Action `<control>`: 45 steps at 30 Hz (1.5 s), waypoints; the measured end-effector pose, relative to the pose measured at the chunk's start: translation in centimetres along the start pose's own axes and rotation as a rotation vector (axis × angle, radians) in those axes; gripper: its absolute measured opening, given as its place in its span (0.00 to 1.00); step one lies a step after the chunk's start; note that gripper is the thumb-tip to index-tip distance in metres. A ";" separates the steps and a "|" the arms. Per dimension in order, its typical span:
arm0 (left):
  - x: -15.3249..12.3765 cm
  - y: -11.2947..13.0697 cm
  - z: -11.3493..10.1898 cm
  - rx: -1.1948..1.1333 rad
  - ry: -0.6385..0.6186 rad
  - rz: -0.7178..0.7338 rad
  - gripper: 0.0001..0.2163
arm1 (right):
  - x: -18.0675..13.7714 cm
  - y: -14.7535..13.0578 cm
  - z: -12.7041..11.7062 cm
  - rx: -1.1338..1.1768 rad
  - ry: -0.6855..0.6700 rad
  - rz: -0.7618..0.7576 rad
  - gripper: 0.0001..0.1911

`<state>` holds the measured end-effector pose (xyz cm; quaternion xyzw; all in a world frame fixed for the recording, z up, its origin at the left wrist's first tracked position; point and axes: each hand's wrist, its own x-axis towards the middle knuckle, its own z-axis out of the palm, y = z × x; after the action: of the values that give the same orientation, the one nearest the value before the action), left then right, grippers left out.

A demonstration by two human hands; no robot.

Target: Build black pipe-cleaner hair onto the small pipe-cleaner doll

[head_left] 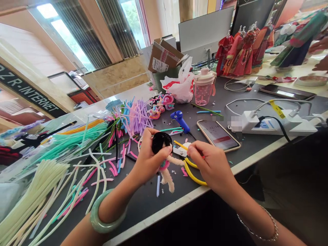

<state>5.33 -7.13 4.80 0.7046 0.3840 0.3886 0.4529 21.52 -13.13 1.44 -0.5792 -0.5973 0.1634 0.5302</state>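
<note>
Left hand [148, 159] (bangle [102, 218] on wrist) squeezes a doll [164, 160]; right hand [211, 165] pinches a stick [180, 145], near the surface's [143, 205] front edge.

A small pipe-cleaner doll [162, 140], with a round black head, pink body and fuzzy beige limbs, is held upright just left of the smartphone [218, 135]. The left hand [147, 159] grips its head, one arm stretches toward the phone and the legs dangle. A short yellow strip [180, 145], pinched in the right hand [210, 165], slants between the doll's head and the phone.
</note>
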 end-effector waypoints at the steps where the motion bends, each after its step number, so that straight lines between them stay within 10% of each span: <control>1: 0.2 -0.2 -0.1 -0.015 0.004 -0.012 0.15 | 0.0 0.2 0.1 -0.033 0.007 -0.011 0.18; 12: 1.1 -0.3 -0.2 -0.525 0.005 -0.149 0.15 | -0.5 2.1 1.3 -0.016 -0.005 -0.121 0.10; 31: 3.9 -3.3 -2.7 -0.267 0.142 -0.176 0.19 | -1.4 3.0 4.9 -0.452 -0.364 -0.139 0.05; 39: 4.7 -5.6 -3.5 -0.348 0.055 -0.231 0.16 | -1.4 4.1 4.8 -0.339 -0.345 -0.386 0.24; 45: 4.5 -5.9 -3.3 -0.416 0.032 -0.217 0.14 | 0.4 3.2 3.5 -0.277 -0.209 -0.245 0.15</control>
<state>3.01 -0.28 1.13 0.5445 0.3762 0.4194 0.6213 20.39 -10.45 -2.31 -0.5495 -0.7317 0.0735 0.3965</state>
